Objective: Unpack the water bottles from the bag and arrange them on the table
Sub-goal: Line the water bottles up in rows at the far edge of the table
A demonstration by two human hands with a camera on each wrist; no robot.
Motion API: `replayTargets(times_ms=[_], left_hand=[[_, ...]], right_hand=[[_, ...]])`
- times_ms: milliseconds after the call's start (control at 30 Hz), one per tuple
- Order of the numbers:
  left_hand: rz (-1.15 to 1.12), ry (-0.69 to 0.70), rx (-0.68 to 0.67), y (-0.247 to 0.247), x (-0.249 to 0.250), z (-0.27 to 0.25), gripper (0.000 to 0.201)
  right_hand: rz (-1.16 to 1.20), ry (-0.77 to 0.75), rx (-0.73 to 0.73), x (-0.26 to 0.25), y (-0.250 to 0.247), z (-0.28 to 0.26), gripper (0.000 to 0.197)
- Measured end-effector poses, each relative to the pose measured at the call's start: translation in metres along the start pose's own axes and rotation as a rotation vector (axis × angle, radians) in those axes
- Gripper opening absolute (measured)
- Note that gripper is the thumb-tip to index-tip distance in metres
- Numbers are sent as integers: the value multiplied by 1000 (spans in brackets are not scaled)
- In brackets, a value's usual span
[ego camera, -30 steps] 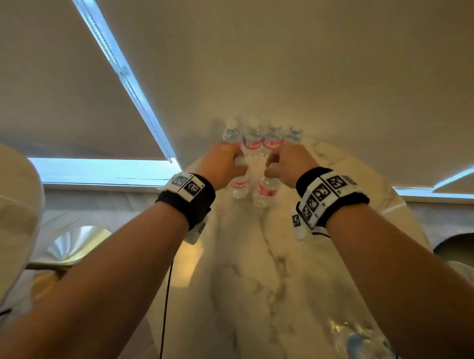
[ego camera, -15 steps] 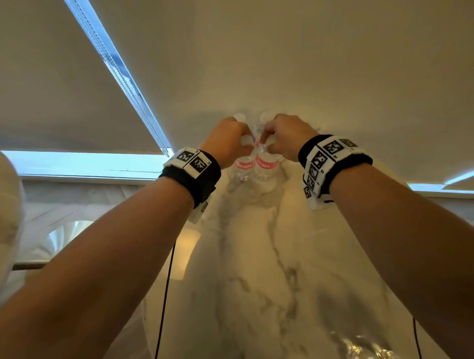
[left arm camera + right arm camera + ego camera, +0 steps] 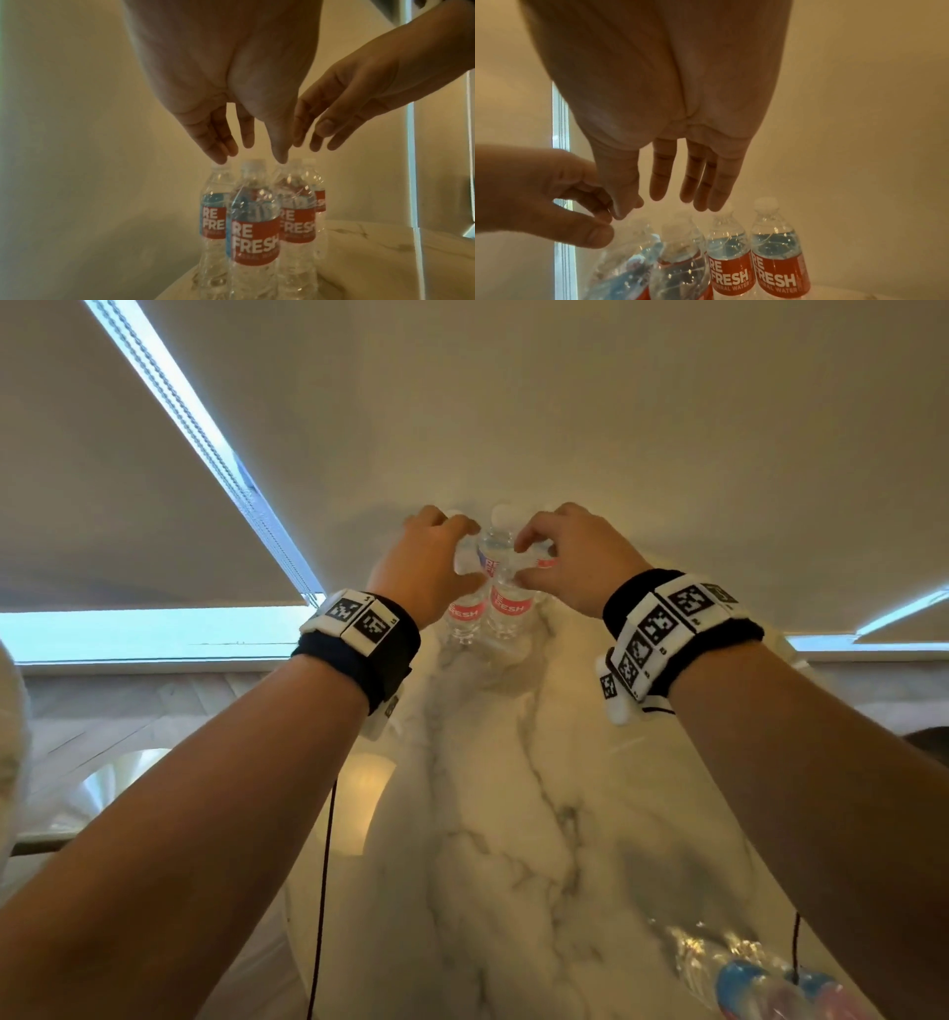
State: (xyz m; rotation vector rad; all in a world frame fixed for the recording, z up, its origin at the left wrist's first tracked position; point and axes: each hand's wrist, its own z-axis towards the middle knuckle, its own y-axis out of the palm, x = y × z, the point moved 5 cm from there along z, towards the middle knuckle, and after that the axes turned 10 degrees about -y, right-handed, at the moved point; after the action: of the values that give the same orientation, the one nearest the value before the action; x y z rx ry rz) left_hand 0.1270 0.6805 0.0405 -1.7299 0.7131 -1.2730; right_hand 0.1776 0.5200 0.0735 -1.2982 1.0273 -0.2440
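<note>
Several clear water bottles with red "REFRESH" labels stand upright in a tight cluster at the far edge of the marble table (image 3: 513,839). The two nearest are the left one (image 3: 464,614) and the right one (image 3: 508,608); others stand behind them (image 3: 495,541). My left hand (image 3: 431,562) hovers over the caps on the left, its fingers (image 3: 218,150) straight and holding nothing, tips just above the caps (image 3: 253,164). My right hand (image 3: 570,557) hangs beside it, fingers (image 3: 706,192) straight over the bottle tops (image 3: 766,205), nothing in it.
A crumpled clear plastic bag (image 3: 744,973) with blue and pink showing inside lies at the table's near right. A pale roller blind (image 3: 565,403) hangs right behind the bottles. Light chairs stand at the left (image 3: 102,783). Thin cables hang from both wrists.
Both hands carried two bottles away from me to the row at the back and set them down. The fingers have since let go and straightened above the caps.
</note>
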Motion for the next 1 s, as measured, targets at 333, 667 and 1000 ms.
replayTargets(times_ms=[333, 667, 1000], left_hand=[[-238, 255, -99, 38, 119, -174, 30], [-72, 290, -428, 166, 211, -341, 45], [-37, 151, -381, 191, 216, -364, 39]], right_hand=[[86, 350, 82, 24, -29, -230, 19], [-79, 434, -86, 86, -4, -408, 26], [-72, 406, -208, 103, 22, -454, 32]])
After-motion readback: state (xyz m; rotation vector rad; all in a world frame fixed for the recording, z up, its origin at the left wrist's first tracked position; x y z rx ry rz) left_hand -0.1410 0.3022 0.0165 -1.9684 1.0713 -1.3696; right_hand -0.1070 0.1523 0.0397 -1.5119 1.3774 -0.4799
